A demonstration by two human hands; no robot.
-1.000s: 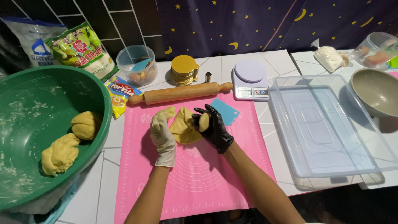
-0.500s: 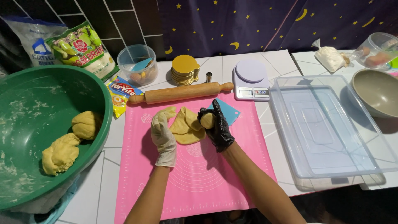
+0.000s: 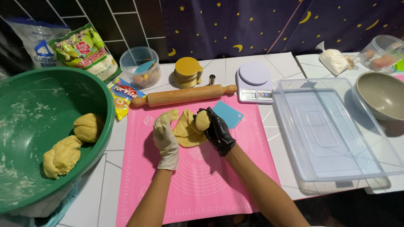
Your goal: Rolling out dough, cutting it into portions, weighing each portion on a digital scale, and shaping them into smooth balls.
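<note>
**A:** What sits along the left edge of the surface (image 3: 252, 63)?

**B:** A big green bowl (image 3: 25, 105) with flour smears inside and two yellow dough lumps (image 3: 71, 145) lying against its right wall. Behind it, at the back left corner, lean a white bag (image 3: 35, 42) and a green printed bag (image 3: 84, 50). A small yellow sachet (image 3: 121, 96) lies just beside the bowl's rim, and a round clear tub (image 3: 140, 67) stands behind that.

**A:** And the middle?

**B:** A pink mat (image 3: 202, 185) runs from the front edge back to a wooden rolling pin (image 3: 183, 95), which lies across its far end. Behind the pin stand a stack of gold discs (image 3: 187, 72) and a small metal cutter (image 3: 212, 79).

**A:** The hands?

**B:** Both are above the mat's far half. The left hand (image 3: 165, 135), in a pale glove, has its fingers curled under the left edge of a flattened dough sheet (image 3: 185, 130), propping it up. The right hand (image 3: 216, 129), in a black glove, pinches a small dough ball (image 3: 203, 120) against the sheet's right side, fingers closed around it.

**A:** Further right?

**B:** A blue scraper (image 3: 228, 114) lies on the mat just beside the black glove. A white kitchen scale (image 3: 254, 82) stands behind it. Then a clear plastic box (image 3: 332, 130), a grey bowl (image 3: 381, 94) touching its far right corner, a knotted bag of white powder (image 3: 334, 60) and a clear container (image 3: 384, 51) at the back right corner.
</note>
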